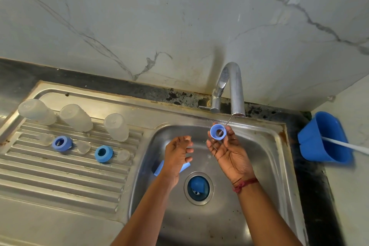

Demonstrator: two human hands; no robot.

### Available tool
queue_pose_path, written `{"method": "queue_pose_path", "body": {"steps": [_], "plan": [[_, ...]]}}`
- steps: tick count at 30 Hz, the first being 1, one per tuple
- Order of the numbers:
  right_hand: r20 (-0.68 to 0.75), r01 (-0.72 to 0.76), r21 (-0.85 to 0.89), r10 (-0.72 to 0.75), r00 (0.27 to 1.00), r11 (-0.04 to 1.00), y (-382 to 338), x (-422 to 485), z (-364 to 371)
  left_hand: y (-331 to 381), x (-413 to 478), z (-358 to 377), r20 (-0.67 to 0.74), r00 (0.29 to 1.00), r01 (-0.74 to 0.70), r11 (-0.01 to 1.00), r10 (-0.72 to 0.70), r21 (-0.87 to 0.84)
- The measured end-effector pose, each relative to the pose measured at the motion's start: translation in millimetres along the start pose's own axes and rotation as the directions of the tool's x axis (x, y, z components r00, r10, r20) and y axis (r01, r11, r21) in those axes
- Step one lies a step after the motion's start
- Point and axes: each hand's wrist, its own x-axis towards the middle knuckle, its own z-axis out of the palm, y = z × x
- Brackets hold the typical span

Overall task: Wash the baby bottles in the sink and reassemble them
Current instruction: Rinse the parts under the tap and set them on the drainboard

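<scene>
Right hand (227,154) is up under the tap (229,88), palm turned toward me, thumb and fingertips pinching a blue collar ring (218,131) with its opening facing the camera. A thin thread of water slants from the spout to the ring's far edge; I cannot make out whether it runs through the hole. A red thread (244,184) circles that wrist. From my feed the left hand (178,154) shows me its back, fingers loosely curled and pointing at the right hand, close beside it but not touching; its palm is hidden, so I cannot tell whether it holds anything. Beneath that wrist a pale blue piece (186,166) lies on the floor of the sink (265,158), mostly covered by the hand, only its two ends showing. Something blue sits inside the drain (197,185), too shadowed to name. On the ribbed drainboard (60,175) to the left, well apart from both hands, three clear bottles (75,118) stand mouth down in a row, and nearer me lie two more blue rings (103,154) set between three clear teats (83,147), faint against the steel. At the right a blue tub (323,138) holds a white handle (345,144) cut off by the frame edge.
</scene>
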Motion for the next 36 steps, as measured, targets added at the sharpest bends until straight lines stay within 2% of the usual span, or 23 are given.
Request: {"method": "queue_pose_path", "body": {"steps": [4, 6, 8, 12, 15, 22, 24, 27, 29, 30, 33, 36], "plan": [[0.028, 0.100, -0.015, -0.100, 0.995, 0.995, -6.8, -0.7, -6.6, -2.3, -1.6, -0.6, -0.004, 1.000, 0.006, 1.000, -0.006, 0.000], [0.004, 0.103, -0.091, -0.103, 0.995, 0.991, -10.8, -4.2, -7.5, -3.8, -2.7, -1.1, -0.001, 1.000, 0.002, 1.000, -0.002, -0.003], [-0.049, 0.055, -0.186, -0.065, 0.997, 0.981, -13.3, -7.9, -7.4, -4.5, -4.0, -1.2, 0.000, 1.000, 0.006, 1.000, -0.006, -0.009], [-0.194, -0.102, -0.244, 0.054, 0.979, 0.964, -8.6, -8.9, -0.4, -7.0, -6.0, 0.7, -0.005, 1.000, 0.023, 1.000, -0.023, -0.018], [-0.227, -0.184, -0.340, 0.109, 0.968, 0.922, -4.6, -7.1, 4.7, -8.0, -6.6, 0.8, 0.003, 1.000, 0.021, 1.000, -0.021, -0.008], [-0.174, -0.053, -0.402, -0.020, 0.984, 0.914, -5.1, -9.1, 8.1, -6.8, -7.3, -6.8, 0.002, 1.000, 0.017, 1.000, -0.017, 0.013], [-0.205, -0.019, -0.545, -0.110, 0.973, 0.838, -3.7, -14.4, 7.2, -7.3, -9.8, -10.7, -0.004, 1.000, 0.019, 1.000, -0.019, 0.025], [-0.173, -0.014, -0.835, -0.239, 0.956, 0.550, 3.4, -31.7, 4.6, -10.5, -16.4, -19.7, -0.029, 0.999, 0.029, 0.995, -0.027, 0.095], [-0.144, -0.042, -0.924, -0.243, 0.959, 0.381, 8.7, -42.4, 0.3, -15.5, -20.5, -25.7, -0.029, 0.998, 0.062, 0.985, -0.058, 0.162], [-0.158, -0.069, -0.930, -0.224, 0.962, 0.360, 11.3, -48.7, 0.0, -18.4, -24.5, -29.4, -0.022, 0.996, 0.087, 0.976, -0.085, 0.199], [-0.232, -0.140, -0.895, -0.172, 0.957, 0.424, 18.2, -63.8, 0.7, -25.0, -38.7, -37.9, -0.009, 0.992, 0.119, 0.945, -0.122, 0.304], [-0.210, -0.148, -0.944, -0.190, 0.959, 0.296, 25.4, -78.1, -4.0, -30.0, -54.7, -45.1, 0.030, 0.994, 0.088, 0.915, -0.109, 0.394]]}}
